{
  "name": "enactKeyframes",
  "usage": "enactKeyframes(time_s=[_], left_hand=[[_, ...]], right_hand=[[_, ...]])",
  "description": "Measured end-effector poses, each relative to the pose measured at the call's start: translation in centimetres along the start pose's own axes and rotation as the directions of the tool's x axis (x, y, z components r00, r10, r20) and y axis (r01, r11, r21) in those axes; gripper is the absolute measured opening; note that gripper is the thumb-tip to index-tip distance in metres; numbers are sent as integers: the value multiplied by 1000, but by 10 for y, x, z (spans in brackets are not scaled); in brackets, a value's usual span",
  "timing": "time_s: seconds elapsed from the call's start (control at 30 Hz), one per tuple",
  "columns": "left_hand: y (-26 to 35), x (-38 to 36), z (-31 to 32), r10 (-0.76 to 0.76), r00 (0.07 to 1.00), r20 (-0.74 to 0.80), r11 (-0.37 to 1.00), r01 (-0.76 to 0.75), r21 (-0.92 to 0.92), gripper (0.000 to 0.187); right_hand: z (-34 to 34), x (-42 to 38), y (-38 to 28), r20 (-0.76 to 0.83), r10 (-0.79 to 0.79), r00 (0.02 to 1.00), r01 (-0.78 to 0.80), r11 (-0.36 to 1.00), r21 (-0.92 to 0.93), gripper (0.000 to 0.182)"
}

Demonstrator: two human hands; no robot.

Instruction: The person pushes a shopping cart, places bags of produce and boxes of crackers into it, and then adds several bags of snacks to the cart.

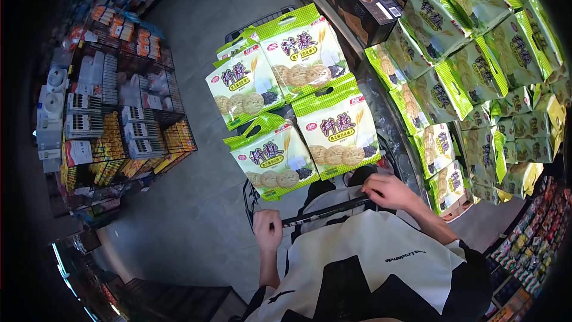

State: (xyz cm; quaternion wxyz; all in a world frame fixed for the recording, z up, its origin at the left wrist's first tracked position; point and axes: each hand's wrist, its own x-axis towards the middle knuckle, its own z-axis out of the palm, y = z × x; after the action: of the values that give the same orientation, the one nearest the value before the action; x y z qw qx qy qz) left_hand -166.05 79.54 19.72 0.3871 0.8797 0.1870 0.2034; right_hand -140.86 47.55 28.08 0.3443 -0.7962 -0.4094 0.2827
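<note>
My left hand (267, 229) is wrapped round the left end of a black shopping cart handle (325, 211). At the handle's right end, my right hand (390, 192) is closed on it too. Just beyond the handle, the cart (249, 206) is heaped with green-and-white bags of biscuits. A biscuit bag (277, 161) lies at the near left, and another bag (341, 137) at the near right. Farther forward sit a left bag (241, 89) and a larger-looking right bag (304, 53). The bags hide most of the cart's basket.
On the right rises a stack of similar biscuit bags (444, 92), close beside the cart. Dark boxes (363, 0) stand behind it. A wire rack (119, 107) with batteries and other packets is at left. Grey floor (196, 143) lies between rack and cart.
</note>
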Motion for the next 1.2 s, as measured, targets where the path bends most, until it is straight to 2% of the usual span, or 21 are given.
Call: enactKeyframes(time_s=[0.07,0.1,0.17,0.27,0.37,0.4,0.5,0.6,0.9,1.2], left_hand=[[5,7,-9,7,963,268,999,-20,45,20],[7,11,-14,5,918,395,997,-33,64,24],[17,25,-21,-18,852,523,998,-13,56,32],[19,35,-23,-90,732,676,995,36,94,37],[4,37,-10,-155,638,754,978,-8,207,37],[1,39,-6,-174,616,768,967,-40,250,36],[1,46,-3,-300,475,827,941,8,337,30],[10,53,-4,-404,430,808,898,18,439,27],[-6,64,-2,-348,515,784,902,-43,429,25],[-26,82,-6,-233,668,706,937,-39,346,23]], right_hand=[[-1,2,7,151,13,989,8,990,-139,22],[-1,4,9,167,33,985,-11,991,-130,23],[0,12,11,198,72,978,-49,992,-118,26],[1,20,6,231,159,960,-103,966,-236,32],[1,24,5,270,240,932,-157,942,-295,38],[2,24,4,233,237,943,-163,941,-298,42],[-2,29,-4,290,353,890,-196,869,-455,46],[3,31,3,229,309,923,-169,860,-481,47],[5,50,10,190,267,945,-138,850,-509,44],[1,85,0,126,238,963,-130,821,-556,45]])
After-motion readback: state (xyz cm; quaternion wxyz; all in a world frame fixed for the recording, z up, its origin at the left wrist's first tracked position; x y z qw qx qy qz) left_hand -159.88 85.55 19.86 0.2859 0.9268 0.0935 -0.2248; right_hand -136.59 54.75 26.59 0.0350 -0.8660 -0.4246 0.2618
